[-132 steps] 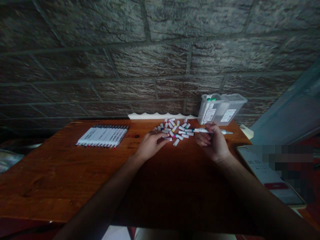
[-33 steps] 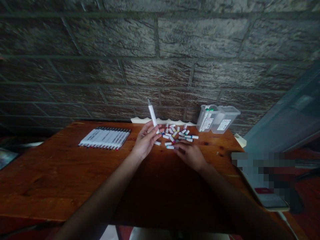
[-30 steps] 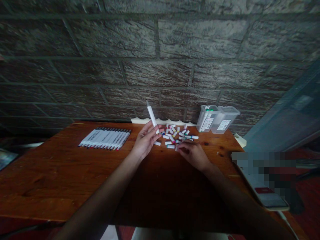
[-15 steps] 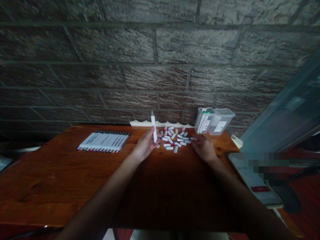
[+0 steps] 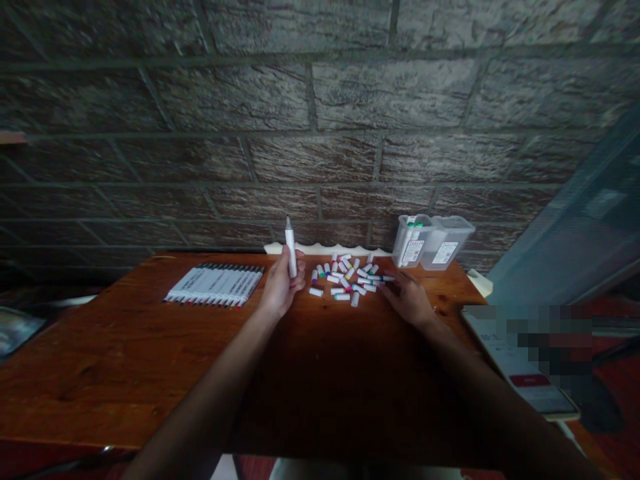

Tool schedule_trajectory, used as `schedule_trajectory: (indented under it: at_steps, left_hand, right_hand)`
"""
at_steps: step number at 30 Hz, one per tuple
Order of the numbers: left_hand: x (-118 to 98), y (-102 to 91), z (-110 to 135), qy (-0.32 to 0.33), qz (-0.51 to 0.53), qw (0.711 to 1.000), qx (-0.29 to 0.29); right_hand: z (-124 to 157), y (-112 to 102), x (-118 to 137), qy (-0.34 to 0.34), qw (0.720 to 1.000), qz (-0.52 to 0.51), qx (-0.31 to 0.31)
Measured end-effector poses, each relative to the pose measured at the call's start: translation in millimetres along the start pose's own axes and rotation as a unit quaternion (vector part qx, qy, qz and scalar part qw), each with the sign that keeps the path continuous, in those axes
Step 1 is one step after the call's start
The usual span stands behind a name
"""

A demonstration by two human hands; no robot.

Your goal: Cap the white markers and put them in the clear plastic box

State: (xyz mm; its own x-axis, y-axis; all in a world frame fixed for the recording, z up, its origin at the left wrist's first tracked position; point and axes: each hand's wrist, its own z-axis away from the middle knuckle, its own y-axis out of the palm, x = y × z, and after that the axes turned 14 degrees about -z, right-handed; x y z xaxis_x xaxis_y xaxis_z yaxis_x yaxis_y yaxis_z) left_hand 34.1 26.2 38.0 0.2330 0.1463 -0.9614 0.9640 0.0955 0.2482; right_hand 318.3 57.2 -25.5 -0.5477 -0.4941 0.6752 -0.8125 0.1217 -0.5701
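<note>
In my left hand (image 5: 283, 283) is a white marker (image 5: 291, 250), held upright with its grey, narrowing end on top. My right hand (image 5: 411, 299) rests low over the table at the right edge of a loose scatter of white marker caps (image 5: 341, 297) with coloured bands. Its fingers are apart beside a dark-banded cap (image 5: 387, 279); whether they touch it is unclear. To the left, a neat row of white markers (image 5: 215, 285) lies side by side on the wooden table (image 5: 150, 360).
Two clear plastic cases (image 5: 445, 250) stand at the back right, one with green-ended markers inside. A tablet-like device (image 5: 525, 363) lies at the right edge. A stone-block wall (image 5: 320, 153) rises behind the table, with a white wavy strip (image 5: 325, 250) along its foot.
My left hand has moved left with the marker, away from the caps, uncovering several at their left side. My right hand stays almost in place, its fingers looking more spread. The view has shifted slightly.
</note>
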Motion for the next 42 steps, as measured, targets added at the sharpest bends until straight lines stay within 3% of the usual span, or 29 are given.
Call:
schedule_trajectory:
  at_steps: [10,18,21,25,29,32,34,37,42]
  left_hand:
    - [3.9,2.5,0.6,0.009,-0.034,0.999,-0.013]
    - [1.8,0.7,-0.6,-0.003,-0.016,1.0,-0.016]
    - [-0.8,-0.9,-0.6,0.0,-0.009,1.0,-0.019]
    - [-1.4,-3.5,-1.1,0.011,-0.004,0.999,-0.031]
    - [-2.9,-7.2,-2.5,-0.007,0.053,0.998,-0.019]
    - [-5.9,-9.9,-2.6,-0.022,0.104,0.994,0.002]
    - [-7.5,-10.2,-1.8,-0.03,0.114,0.993,0.014]
    - [-6.7,-6.2,1.5,-0.043,0.088,0.994,0.047]
    - [5.0,13.4,13.6,-0.081,0.014,0.987,0.138]
  right_hand:
    - [-1.3,-0.9,0.1,0.008,1.0,-0.003,-0.01]
    - [1.4,3.3,12.1,-0.048,0.999,0.006,0.008]
    - [2.2,18.6,34.9,-0.072,0.997,0.006,0.018]
    - [-6.2,55.3,74.6,-0.142,0.984,0.009,0.106]
    - [-24.0,89.0,99.6,-0.139,0.978,0.056,0.147]
    - [-31.6,97.2,107.4,-0.144,0.971,0.078,0.175]
    - [-30.2,90.2,108.8,-0.157,0.97,0.064,0.175]
    - [-18.7,61.8,101.8,-0.145,0.983,-0.003,0.117]
    - [11.1,5.2,65.9,-0.009,0.985,-0.17,0.011]
